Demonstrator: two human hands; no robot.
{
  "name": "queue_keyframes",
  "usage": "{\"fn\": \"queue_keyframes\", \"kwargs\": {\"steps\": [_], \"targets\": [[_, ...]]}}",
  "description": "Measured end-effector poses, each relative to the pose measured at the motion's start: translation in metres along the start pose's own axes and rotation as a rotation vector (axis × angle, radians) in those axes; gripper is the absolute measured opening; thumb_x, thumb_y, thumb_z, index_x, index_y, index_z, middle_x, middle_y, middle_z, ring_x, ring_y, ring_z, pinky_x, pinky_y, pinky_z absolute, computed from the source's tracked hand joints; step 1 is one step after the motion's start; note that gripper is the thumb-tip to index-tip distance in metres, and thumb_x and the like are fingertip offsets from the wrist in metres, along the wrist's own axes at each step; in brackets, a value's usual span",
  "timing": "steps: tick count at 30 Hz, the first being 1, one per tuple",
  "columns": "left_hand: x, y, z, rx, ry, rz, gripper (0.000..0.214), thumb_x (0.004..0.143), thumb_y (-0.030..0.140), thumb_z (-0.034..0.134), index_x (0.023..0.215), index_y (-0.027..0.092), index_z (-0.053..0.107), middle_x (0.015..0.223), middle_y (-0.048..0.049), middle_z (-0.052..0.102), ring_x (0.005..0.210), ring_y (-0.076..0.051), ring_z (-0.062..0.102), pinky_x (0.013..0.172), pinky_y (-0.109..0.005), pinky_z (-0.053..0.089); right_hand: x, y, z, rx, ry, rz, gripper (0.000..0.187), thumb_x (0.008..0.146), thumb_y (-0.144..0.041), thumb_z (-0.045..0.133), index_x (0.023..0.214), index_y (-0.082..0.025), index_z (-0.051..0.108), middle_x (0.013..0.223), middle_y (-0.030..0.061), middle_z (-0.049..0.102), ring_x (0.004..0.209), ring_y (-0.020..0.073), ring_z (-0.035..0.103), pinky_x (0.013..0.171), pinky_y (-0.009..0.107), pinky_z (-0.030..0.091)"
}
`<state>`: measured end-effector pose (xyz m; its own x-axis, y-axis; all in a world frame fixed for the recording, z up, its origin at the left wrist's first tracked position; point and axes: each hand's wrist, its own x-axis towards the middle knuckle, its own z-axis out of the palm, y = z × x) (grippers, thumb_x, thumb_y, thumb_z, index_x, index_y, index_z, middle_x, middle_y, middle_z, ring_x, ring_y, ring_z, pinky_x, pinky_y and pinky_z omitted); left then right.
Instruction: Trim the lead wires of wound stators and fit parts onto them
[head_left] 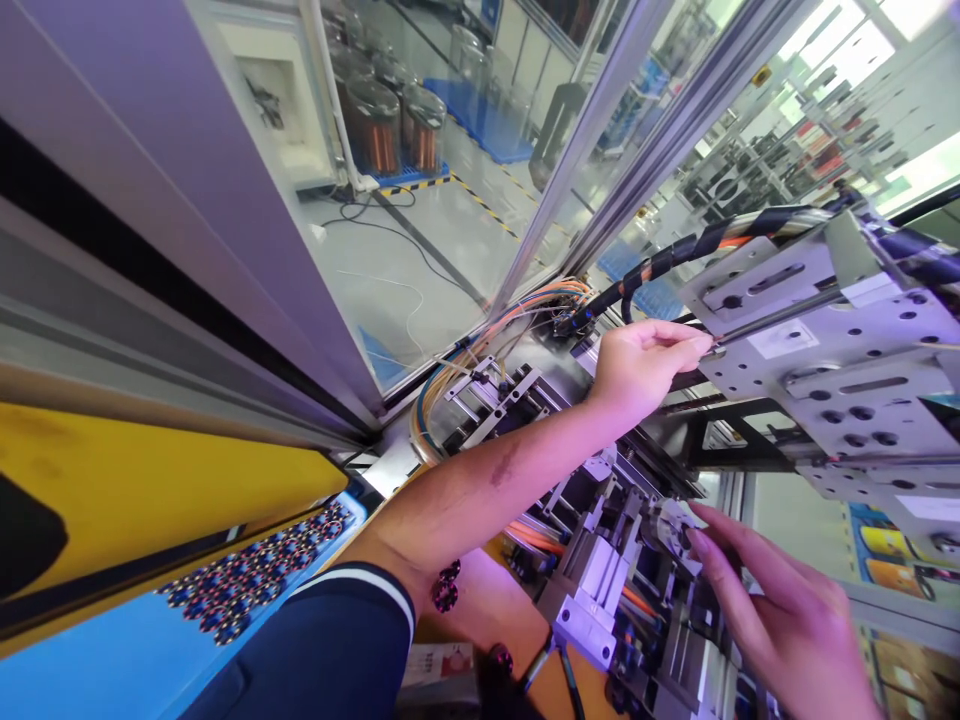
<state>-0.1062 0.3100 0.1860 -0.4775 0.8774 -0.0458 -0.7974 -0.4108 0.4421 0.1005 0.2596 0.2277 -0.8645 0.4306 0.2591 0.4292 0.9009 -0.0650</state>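
Note:
My left hand (641, 370) reaches across the machine with thumb and forefinger pinched together at the edge of a metal plate (784, 340). What the fingertips hold there is too small to make out. Lower right, my right hand (780, 610) has thumb and forefinger closed at a round metal fixture (670, 528). A small pale piece shows by those fingertips, its kind unclear. Just below my hands lies a silver actuator block (585, 610). Black-wrapped cables (675, 262) arch over from the plate behind my left hand.
A blue tray (112, 650) at lower left bears many small dark ring-shaped parts (259, 570), beside a yellow panel (150, 480). More dark rings (445, 588) lie on an orange surface below my forearm. Aluminium posts (600, 140) and clear panels enclose the machine. Copper wire spools (379, 135) stand beyond.

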Motion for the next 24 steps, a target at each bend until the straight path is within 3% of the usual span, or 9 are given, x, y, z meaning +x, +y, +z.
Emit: {"fn": "queue_keyframes", "kwargs": {"steps": [4,6,10,13,15,17,20,24], "targets": [[0.001,0.005,-0.003,0.069,-0.064,-0.042,0.008,0.076,0.011,0.072,0.070,0.014,0.073,0.071,-0.0025,0.072,0.069,-0.011,0.067,0.073,-0.026,0.054,0.006,0.005,-0.005,0.008,0.030,-0.002,0.029,0.091,-0.022,0.060,0.119,-0.025,0.066,0.088,0.0032,0.076,0.059,0.0187,0.072,0.058,0.027,0.063],[0.001,0.007,-0.003,0.082,-0.063,-0.066,0.008,0.077,0.013,0.072,0.069,0.014,0.073,0.072,-0.0031,0.072,0.070,-0.012,0.068,0.074,-0.027,0.053,0.020,0.009,-0.008,-0.030,0.077,0.026,0.029,0.091,-0.024,0.060,0.119,-0.027,0.066,0.089,0.0041,0.075,0.063,0.0212,0.072,0.060,0.033,0.063],[0.001,0.007,0.001,0.067,-0.033,-0.115,0.011,0.078,0.012,0.072,0.066,0.013,0.072,0.068,-0.0020,0.070,0.066,-0.012,0.068,0.077,-0.028,0.053,0.068,0.028,-0.002,-0.064,0.262,0.100,0.028,0.090,-0.033,0.063,0.114,-0.020,0.067,0.091,0.0067,0.070,0.069,0.0188,0.067,0.062,0.032,0.057],[0.000,0.004,0.002,0.040,-0.032,-0.140,0.008,0.076,0.014,0.074,0.069,0.012,0.072,0.070,-0.0026,0.071,0.066,-0.011,0.068,0.079,-0.029,0.053,0.105,0.043,0.010,0.025,0.321,0.111,0.032,0.086,-0.038,0.066,0.109,-0.015,0.066,0.096,0.0086,0.068,0.067,0.0155,0.063,0.060,0.029,0.053],[-0.001,0.004,0.002,0.043,-0.028,-0.144,0.007,0.075,0.015,0.076,0.070,0.012,0.072,0.071,-0.0024,0.072,0.064,-0.010,0.067,0.078,-0.028,0.053,0.121,0.048,0.017,0.045,0.339,0.121,0.024,0.086,-0.034,0.066,0.099,-0.014,0.068,0.089,0.0074,0.068,0.067,0.0157,0.061,0.064,0.030,0.051],[-0.001,0.004,0.001,0.085,-0.021,-0.153,0.007,0.075,0.017,0.076,0.071,0.012,0.072,0.069,-0.0017,0.071,0.061,-0.008,0.065,0.075,-0.026,0.052,0.128,0.049,0.021,0.058,0.354,0.124,0.014,0.087,-0.028,0.063,0.087,-0.016,0.068,0.078,0.0049,0.068,0.067,0.0160,0.061,0.067,0.030,0.050],[-0.001,0.006,0.001,0.161,-0.019,-0.155,0.006,0.078,0.017,0.072,0.073,0.014,0.072,0.069,-0.0014,0.071,0.063,-0.009,0.065,0.073,-0.027,0.052,0.126,0.046,0.022,0.161,0.375,0.153,0.014,0.087,-0.025,0.062,0.075,-0.018,0.066,0.071,0.0027,0.065,0.068,0.0160,0.060,0.069,0.030,0.049],[0.001,0.013,0.004,0.242,-0.023,-0.109,0.015,0.085,0.017,0.067,0.071,0.019,0.073,0.081,-0.0030,0.074,0.076,-0.014,0.064,0.086,-0.036,0.050,0.112,0.041,0.010,0.420,0.447,0.258,0.016,0.087,-0.029,0.060,0.075,-0.018,0.061,0.084,0.0073,0.068,0.080,0.0187,0.065,0.071,0.030,0.052]]}}
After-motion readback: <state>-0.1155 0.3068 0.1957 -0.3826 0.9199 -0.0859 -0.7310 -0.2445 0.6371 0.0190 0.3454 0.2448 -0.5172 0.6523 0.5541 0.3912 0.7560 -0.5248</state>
